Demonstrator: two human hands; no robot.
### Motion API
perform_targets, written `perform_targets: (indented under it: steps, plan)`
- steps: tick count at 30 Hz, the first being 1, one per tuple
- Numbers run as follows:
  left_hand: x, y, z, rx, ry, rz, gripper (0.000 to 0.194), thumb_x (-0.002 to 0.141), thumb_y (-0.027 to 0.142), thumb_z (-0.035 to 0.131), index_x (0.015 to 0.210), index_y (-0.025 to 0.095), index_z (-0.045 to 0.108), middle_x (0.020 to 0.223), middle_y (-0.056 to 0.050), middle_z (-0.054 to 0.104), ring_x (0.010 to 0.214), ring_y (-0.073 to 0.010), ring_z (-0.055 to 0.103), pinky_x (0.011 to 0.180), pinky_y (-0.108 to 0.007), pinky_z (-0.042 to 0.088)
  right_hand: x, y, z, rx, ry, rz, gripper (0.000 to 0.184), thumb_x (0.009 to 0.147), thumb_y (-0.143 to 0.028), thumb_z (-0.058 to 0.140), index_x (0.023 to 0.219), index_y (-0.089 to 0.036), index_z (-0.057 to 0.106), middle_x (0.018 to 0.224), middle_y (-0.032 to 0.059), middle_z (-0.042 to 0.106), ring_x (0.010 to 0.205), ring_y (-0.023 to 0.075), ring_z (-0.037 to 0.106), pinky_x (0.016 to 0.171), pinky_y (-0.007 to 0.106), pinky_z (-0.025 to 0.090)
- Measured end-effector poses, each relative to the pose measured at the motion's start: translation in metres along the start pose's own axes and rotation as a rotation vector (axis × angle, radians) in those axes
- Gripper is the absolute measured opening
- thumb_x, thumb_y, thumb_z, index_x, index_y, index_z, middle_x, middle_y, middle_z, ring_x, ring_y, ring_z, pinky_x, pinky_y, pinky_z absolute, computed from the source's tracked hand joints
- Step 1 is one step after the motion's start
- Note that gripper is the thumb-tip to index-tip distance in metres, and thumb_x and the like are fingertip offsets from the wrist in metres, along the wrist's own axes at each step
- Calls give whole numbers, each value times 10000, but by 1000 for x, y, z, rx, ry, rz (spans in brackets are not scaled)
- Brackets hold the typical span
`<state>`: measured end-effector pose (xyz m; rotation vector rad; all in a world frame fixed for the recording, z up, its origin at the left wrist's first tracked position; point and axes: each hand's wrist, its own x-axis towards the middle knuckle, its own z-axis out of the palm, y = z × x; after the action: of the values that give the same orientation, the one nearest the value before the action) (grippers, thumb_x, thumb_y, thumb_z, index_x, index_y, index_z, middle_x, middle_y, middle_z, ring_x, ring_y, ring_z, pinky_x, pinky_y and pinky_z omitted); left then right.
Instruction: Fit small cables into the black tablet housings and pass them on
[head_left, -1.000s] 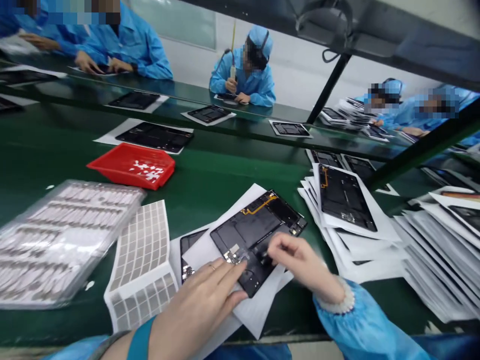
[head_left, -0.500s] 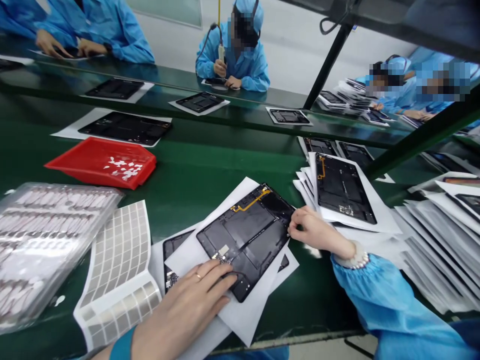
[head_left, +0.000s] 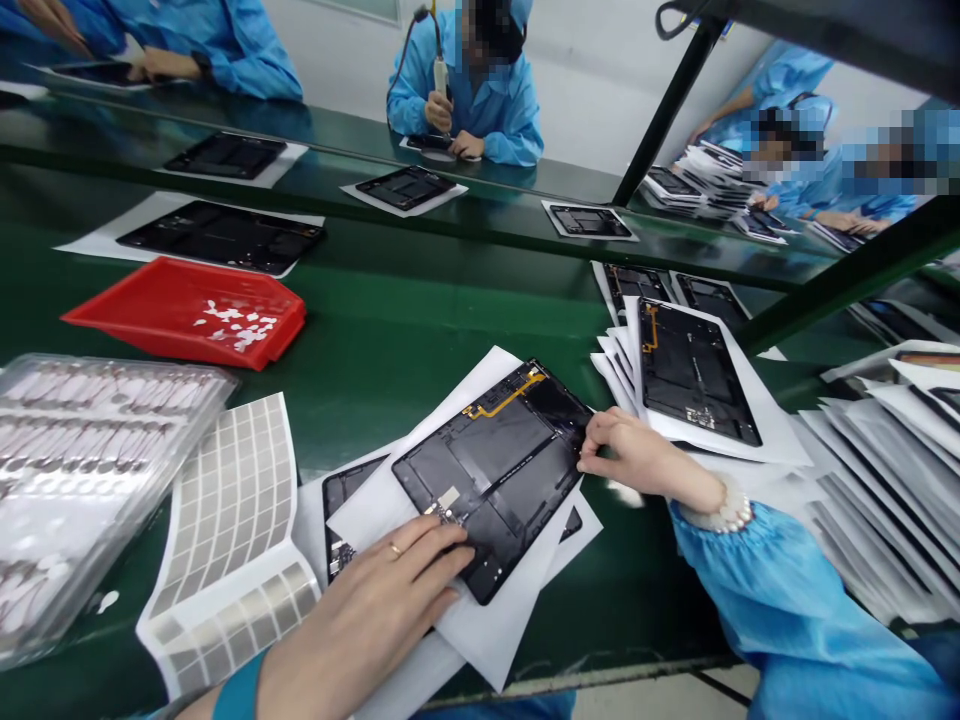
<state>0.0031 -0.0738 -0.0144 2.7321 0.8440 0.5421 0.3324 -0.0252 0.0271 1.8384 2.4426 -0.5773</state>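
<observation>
A black tablet back panel (head_left: 495, 465) with an orange flex cable lies on a white paper sheet (head_left: 487, 625) in front of me. My left hand (head_left: 375, 610) rests flat on the panel's near corner, fingers stretched out, a ring on one finger. My right hand (head_left: 626, 455) pinches the panel's right edge with curled fingers. A second panel (head_left: 341, 495) lies partly hidden under the sheet.
A sheet of grey square stickers (head_left: 225, 530) and a clear blister tray (head_left: 82, 470) lie at the left. A red tray (head_left: 187, 310) with white scraps stands behind. Stacked panels on paper (head_left: 694, 375) pile up at the right. Several workers in blue sit across the green belt.
My right hand has moved from the middle of the panel to its right edge and taken hold of it. My left hand has stayed on the near corner.
</observation>
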Motion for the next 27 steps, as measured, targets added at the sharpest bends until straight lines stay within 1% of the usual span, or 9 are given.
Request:
perform_targets:
  steps: [5, 10, 12, 15, 16, 18, 21, 23, 27]
  plan:
    - [2, -2, -2, -5, -14, 9, 265, 972, 287, 401, 1133, 226, 603, 1126, -30, 654, 1064, -198, 602, 929, -332, 511, 8, -14, -7, -191, -94, -8, 101, 812, -227, 637, 718, -209, 669, 853, 28, 659, 857, 189, 614, 704, 276, 460]
    - [7, -1, -9, -56, -56, 9, 260, 965, 237, 392, 1125, 209, 595, 1119, -43, 654, 1065, -202, 601, 906, -334, 529, 16, -39, -15, -371, -69, 8, 83, 743, -114, 666, 673, -157, 655, 798, 105, 671, 759, 248, 648, 562, 288, 413]
    - [7, -1, -14, -89, -71, 20, 260, 964, 215, 384, 1116, 206, 595, 1128, -51, 650, 1076, -200, 596, 920, -338, 523, 19, -39, -22, -369, -125, -34, 105, 731, -108, 671, 656, -178, 646, 781, 80, 681, 734, 226, 654, 559, 271, 412]
    - [3, -4, -23, -109, -72, 56, 253, 969, 205, 380, 1118, 199, 585, 1164, -61, 634, 1099, -197, 581, 935, -336, 509, 21, -21, -30, -211, -200, -81, 121, 765, -126, 622, 720, -234, 652, 818, 6, 701, 749, 181, 656, 613, 246, 444]
    - [2, -7, -27, -109, -67, 51, 248, 971, 207, 383, 1122, 197, 579, 1169, -64, 628, 1099, -194, 578, 931, -331, 507, 21, -12, -30, -138, -161, -78, 108, 792, -160, 598, 778, -249, 658, 851, -3, 705, 772, 177, 656, 645, 249, 460]
    - [1, -16, -34, -106, -59, 14, 230, 972, 216, 394, 1119, 196, 569, 1157, -66, 619, 1086, -190, 571, 927, -329, 496, 24, 7, -25, -56, 27, -18, 143, 850, -258, 535, 924, -249, 656, 952, 23, 704, 821, 192, 657, 713, 278, 487]
    - [8, -33, -40, -78, -67, -28, 203, 968, 266, 432, 1102, 190, 563, 1115, -67, 611, 1063, -198, 559, 943, -351, 465, 29, 24, -6, -171, 293, 145, 334, 894, -352, 450, 1114, -161, 612, 1086, 128, 671, 924, 267, 647, 803, 370, 489]
    - [16, -42, -39, -54, -97, -12, 219, 955, 320, 467, 1096, 179, 559, 1095, -68, 608, 1041, -204, 558, 934, -351, 458, 33, 25, 6, -288, 301, 203, 396, 908, -371, 419, 1147, -114, 600, 1082, 167, 666, 967, 307, 631, 815, 408, 479]
    - [31, -49, -31, -9, -197, 57, 232, 931, 365, 501, 1043, 175, 575, 1052, -56, 616, 991, -211, 557, 875, -339, 453, 42, 17, 13, -290, 221, 229, 380, 927, -388, 369, 1041, -144, 637, 1030, 138, 672, 934, 287, 632, 758, 374, 474]
